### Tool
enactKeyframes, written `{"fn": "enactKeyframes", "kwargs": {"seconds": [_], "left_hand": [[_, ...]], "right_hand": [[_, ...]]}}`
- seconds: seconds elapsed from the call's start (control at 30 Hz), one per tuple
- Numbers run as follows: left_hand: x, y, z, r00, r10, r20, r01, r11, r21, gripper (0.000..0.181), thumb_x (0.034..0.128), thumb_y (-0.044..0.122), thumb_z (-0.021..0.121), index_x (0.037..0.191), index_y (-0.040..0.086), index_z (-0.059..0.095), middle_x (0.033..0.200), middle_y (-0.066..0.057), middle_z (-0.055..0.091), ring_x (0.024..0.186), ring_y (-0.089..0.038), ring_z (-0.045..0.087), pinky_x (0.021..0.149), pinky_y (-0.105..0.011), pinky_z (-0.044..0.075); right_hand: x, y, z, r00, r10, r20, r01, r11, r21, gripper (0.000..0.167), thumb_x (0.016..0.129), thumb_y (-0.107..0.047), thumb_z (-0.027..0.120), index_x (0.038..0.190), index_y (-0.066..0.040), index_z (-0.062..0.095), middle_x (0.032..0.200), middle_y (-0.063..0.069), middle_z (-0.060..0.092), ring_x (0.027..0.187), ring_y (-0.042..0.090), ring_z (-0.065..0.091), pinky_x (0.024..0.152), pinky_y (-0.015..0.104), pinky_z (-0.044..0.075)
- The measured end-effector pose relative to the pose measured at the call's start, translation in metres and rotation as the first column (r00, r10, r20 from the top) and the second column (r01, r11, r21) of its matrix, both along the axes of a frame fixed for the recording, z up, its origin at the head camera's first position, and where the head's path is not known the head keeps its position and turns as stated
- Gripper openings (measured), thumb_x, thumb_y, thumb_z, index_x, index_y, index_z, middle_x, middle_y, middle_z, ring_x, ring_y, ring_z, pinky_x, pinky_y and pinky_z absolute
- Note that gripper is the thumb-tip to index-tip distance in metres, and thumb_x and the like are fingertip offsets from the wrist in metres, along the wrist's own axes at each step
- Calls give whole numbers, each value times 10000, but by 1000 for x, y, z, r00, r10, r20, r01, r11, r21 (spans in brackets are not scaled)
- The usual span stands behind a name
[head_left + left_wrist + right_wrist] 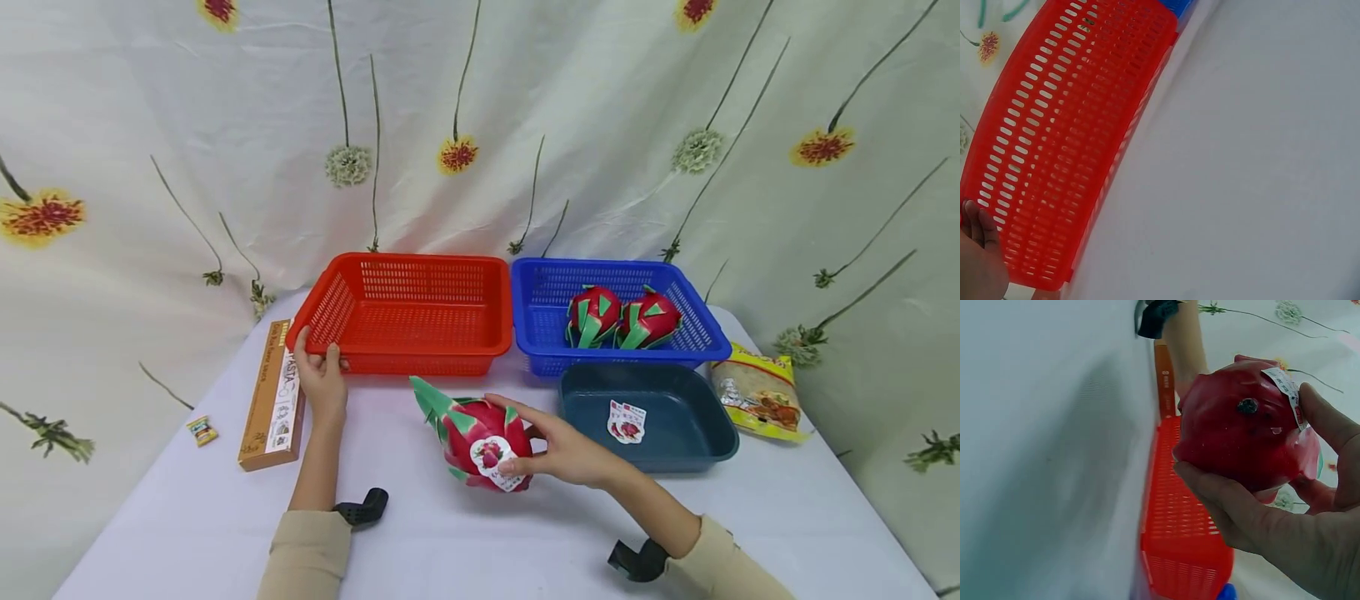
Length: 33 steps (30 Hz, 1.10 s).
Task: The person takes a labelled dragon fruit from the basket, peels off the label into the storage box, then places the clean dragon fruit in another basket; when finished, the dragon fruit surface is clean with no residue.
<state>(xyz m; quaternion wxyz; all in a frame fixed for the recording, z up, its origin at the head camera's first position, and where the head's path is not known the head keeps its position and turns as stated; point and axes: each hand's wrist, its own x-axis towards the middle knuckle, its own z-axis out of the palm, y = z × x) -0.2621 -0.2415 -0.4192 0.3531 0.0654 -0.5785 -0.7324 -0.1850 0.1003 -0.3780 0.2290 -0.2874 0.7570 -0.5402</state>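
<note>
In the head view my right hand [566,446] grips a dragon fruit [468,425] above the white table, its thumb on a white sticker [495,462] printed with a fruit. The right wrist view shows the red base of that dragon fruit [1244,425] between the thumb and fingers of my right hand [1297,506]. At the near left corner of the red basket [420,364], my left hand [322,383] holds the rim, fingers outside and thumb toward the front. The red basket has nothing in it. Part of my left hand [982,250] shows against the basket wall in the left wrist view.
A blue basket [547,364] with two dragon fruits [622,318] adjoins the red one. Before it stands a dark teal tray [678,429] holding stickers [627,422]. A pasta box [270,400] and small packet [202,430] lie left; a yellow bag [757,392] lies right.
</note>
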Motion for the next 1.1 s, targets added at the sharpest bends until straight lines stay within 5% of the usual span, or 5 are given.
{"fn": "enactKeyframes", "kwargs": {"seconds": [0.27,0.53,0.7,0.83,1.1], "left_hand": [[-10,-4,-15,1000,1,-7,-1,1000,11,531,942,38,483,1429,93,277,776,-54,451,599,-95,479,543,-155,437],[-12,-2,-18,1000,31,-6,-31,999,-27,517,948,56,481,1424,90,281,769,-55,457,592,-86,468,543,-147,422],[-10,-3,-17,999,37,-6,-37,999,-36,518,947,68,488,1423,83,283,757,-47,456,590,-89,467,545,-150,424],[-10,-6,-18,999,33,-26,-34,999,-36,523,945,69,492,1423,74,279,756,-50,452,590,-87,476,548,-151,431],[-1,-2,-8,1000,13,10,-12,1000,-23,532,946,56,482,1425,55,253,758,-48,451,569,-101,467,538,-179,431]], "right_hand": [[-5,-5,-31,995,35,89,-38,999,35,741,783,-192,734,1408,-340,366,1289,61,451,1111,280,458,765,340,525],[-28,-9,-51,993,66,-100,-74,995,-71,737,863,-81,638,1469,-214,241,1418,87,333,1197,318,443,887,336,471],[-33,-13,-62,950,-30,-310,-19,988,-154,623,897,-69,587,1444,-82,287,1430,136,334,1246,323,399,951,384,418],[-32,-16,-67,905,-109,-412,72,992,-104,577,920,-189,573,1441,-171,324,1389,70,405,1242,241,402,951,355,422],[-28,-19,-75,914,-120,-389,131,991,1,867,791,-289,726,1472,-317,190,1430,19,365,1216,191,438,937,328,434]]}}
